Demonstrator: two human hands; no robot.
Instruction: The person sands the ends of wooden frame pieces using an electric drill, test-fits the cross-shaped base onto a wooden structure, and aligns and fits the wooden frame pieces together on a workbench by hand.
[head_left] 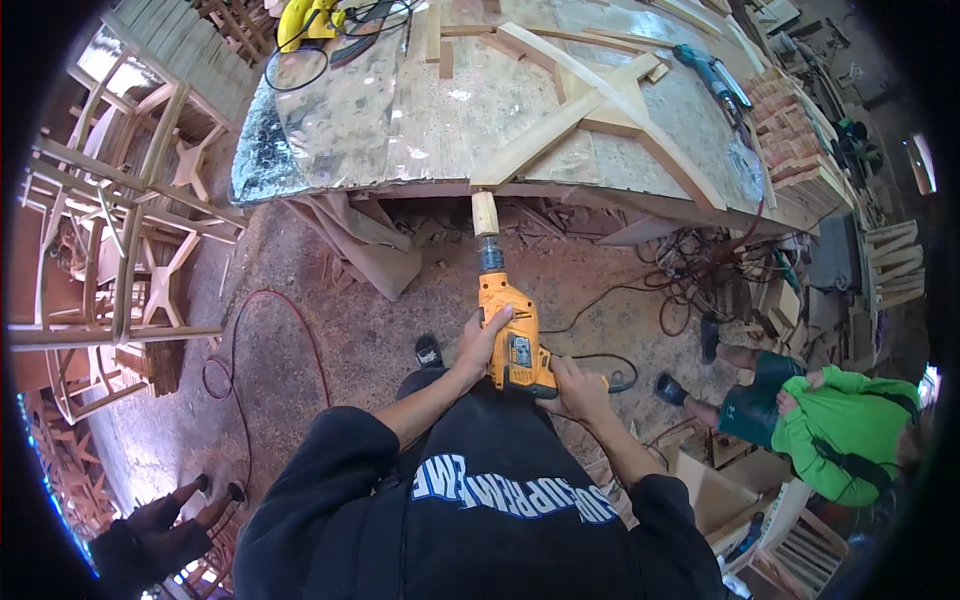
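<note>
A yellow corded power drill (510, 335) points away from me toward the workbench. My left hand (484, 345) is closed around the left side of its body, thumb on top. Fingers of my right hand (580, 388) wrap the rear grip, partly hidden by the drill. Beyond the dark chuck (490, 253) sits a short, pale wooden block (485, 214), in line with the drill; how the two join is hidden. Its far end meets, or nearly meets, the near leg end of a crossed wooden frame (600, 100) lying on the bench.
The worn workbench (370, 130) carries a yellow power tool (308, 22), a teal tool (705, 75) and stacked wood pieces (790, 125). Chair frames (120, 220) stand left. A red hose (300, 305) and tangled cables (680, 285) cross the floor. A person in green (840, 430) is at right.
</note>
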